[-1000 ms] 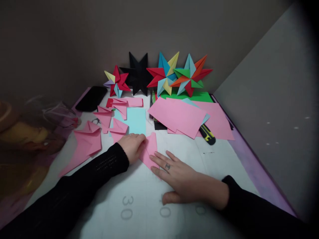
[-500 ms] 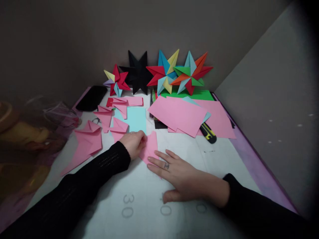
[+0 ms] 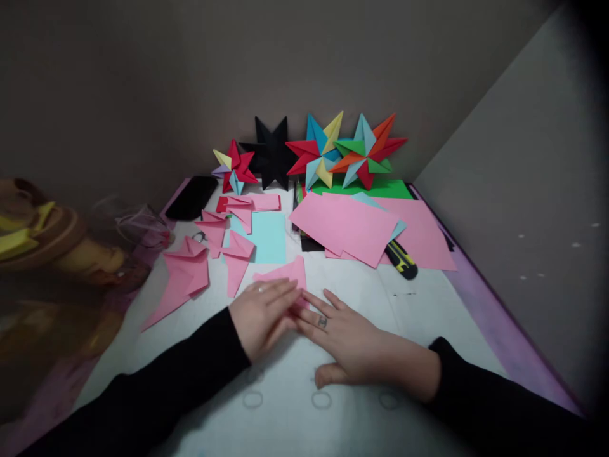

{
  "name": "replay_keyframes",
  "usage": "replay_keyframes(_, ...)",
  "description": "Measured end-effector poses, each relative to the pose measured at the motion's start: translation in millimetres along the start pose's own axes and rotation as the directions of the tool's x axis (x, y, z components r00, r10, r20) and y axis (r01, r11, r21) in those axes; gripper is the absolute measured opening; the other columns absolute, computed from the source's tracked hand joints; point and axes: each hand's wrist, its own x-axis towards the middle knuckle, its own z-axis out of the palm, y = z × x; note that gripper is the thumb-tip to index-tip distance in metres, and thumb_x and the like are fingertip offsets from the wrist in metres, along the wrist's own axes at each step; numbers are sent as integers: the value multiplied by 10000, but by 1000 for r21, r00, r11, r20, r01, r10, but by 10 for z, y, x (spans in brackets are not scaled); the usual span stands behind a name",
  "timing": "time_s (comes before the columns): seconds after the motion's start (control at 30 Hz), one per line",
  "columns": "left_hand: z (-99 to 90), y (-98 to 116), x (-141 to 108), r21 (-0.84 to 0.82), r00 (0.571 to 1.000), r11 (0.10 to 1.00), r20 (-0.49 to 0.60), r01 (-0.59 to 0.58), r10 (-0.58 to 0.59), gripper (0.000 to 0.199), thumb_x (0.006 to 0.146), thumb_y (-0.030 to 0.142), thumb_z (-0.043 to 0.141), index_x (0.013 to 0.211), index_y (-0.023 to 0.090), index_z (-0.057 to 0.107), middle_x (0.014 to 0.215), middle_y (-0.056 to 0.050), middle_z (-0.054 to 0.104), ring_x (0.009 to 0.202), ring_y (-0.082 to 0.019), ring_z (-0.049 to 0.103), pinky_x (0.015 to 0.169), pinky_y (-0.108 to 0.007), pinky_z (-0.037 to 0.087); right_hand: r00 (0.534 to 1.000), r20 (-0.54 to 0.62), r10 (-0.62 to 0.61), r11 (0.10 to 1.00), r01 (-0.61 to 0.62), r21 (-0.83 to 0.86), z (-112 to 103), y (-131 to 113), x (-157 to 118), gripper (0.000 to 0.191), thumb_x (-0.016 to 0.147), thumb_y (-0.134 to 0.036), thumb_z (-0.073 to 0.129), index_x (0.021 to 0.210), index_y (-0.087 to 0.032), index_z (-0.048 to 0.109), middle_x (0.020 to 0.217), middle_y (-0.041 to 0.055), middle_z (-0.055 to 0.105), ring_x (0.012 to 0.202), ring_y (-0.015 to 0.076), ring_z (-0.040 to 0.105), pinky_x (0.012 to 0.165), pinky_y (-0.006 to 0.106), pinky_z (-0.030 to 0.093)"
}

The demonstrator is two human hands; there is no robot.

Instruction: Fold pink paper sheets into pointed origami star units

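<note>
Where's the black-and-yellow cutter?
Head view, right of centre: the black-and-yellow cutter pokes out at the near edge of the pink sheets, beyond the right hand.

cutter lies right, phone left, stars behind folded paper

We look forward and down from the wearer's head, close over the white-covered table, toward a flat grey wall.

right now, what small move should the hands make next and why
Probably press the pink piece between the hands flat with the left hand: its fingers lie stretched across the paper, and the right hand, fingers spread, seems placed to steady it.
</note>
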Motion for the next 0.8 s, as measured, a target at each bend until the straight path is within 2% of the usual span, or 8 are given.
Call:
replay_keyframes(0.07, 66, 96, -219, 62, 997, 998, 76, -30, 25, 586, 929, 481, 359, 1377, 103, 364, 1400, -142, 470, 1313, -250, 390, 1022, -419, 349, 1000, -4, -6, 1000, 6, 4, 4, 2, 7, 949, 781, -673, 518, 1489, -209, 90, 1533, 134, 198, 1411, 372, 42, 1096, 614, 36)
replay_keyframes(0.13, 126, 117, -367, 135, 989, 991, 150, -14, -7, 708, 895, 583, 369, 1392, 79, 339, 1420, -163, 435, 1343, -274, 345, 1052, -448, 311, 1000, -1, -11, 1000, 11, 12, 6, 1, 7, 948, 786, -668, 517, 1490, -201, 85, 1534, 131, 194, 1410, 376, 35, 1096, 616, 33)
replay_keyframes(0.27, 145, -47, -408, 205, 975, 978, 208, 41, -85, 699, 896, 596, 358, 1398, 109, 353, 1434, -149, 414, 1354, -268, 331, 1068, -460, 295, 1000, 2, 2, 1000, -2, 5, 9, -5, -1, 939, 779, -635, 559, 1487, -201, 121, 1539, 119, 181, 1411, 373, 41, 1102, 602, 28)
replay_keyframes(0.37, 125, -229, -357, 217, 975, 972, 181, 91, -132, 643, 922, 574, 307, 1388, 138, 383, 1418, -127, 445, 1343, -256, 355, 1055, -449, 324, 1000, -4, 6, 1000, -6, -5, 5, -6, -5, 936, 775, -626, 572, 1487, -212, 126, 1543, 107, 171, 1414, 363, 26, 1107, 589, 25)
replay_keyframes(0.47, 161, -365, -340, 255, 979, 958, 116, 133, -167, 662, 919, 582, 291, 1373, 115, 409, 1405, -142, 459, 1332, -270, 372, 1043, -442, 345, 1000, 3, 3, 1000, -3, -1, -10, -9, -7, 936, 783, -644, 545, 1488, -205, 115, 1543, 111, 168, 1414, 361, 29, 1108, 584, 20)
replay_keyframes(0.63, 249, -354, -338, 350, 976, 913, -26, 211, -216, 737, 892, 585, 343, 1401, 52, 349, 1441, -201, 384, 1356, -328, 309, 1048, -472, 318, 1000, -4, -14, 1000, 14, 2, -38, -19, -13, 929, 790, -660, 518, 1489, -205, 109, 1547, 105, 156, 1415, 355, 42, 1110, 583, 28)
replay_keyframes(0.7, 243, -266, -326, 353, 988, 924, -13, 147, -152, 689, 910, 541, 351, 1412, 70, 335, 1451, -183, 377, 1375, -316, 269, 1069, -472, 284, 1000, -17, -14, 1000, 14, 0, -43, -19, -23, 927, 784, -656, 530, 1487, -205, 129, 1543, 107, 172, 1415, 353, 51, 1111, 583, 38)
replay_keyframes(0.8, 216, -125, -303, 285, 995, 959, 93, 0, -28, 633, 926, 524, 344, 1404, 110, 359, 1450, -136, 397, 1388, -263, 255, 1093, -428, 266, 998, -69, -13, 1000, 14, 11, -45, -5, -49, 914, 783, -614, 567, 1477, -155, 187, 1528, 130, 221, 1415, 327, 105, 1131, 541, 87)
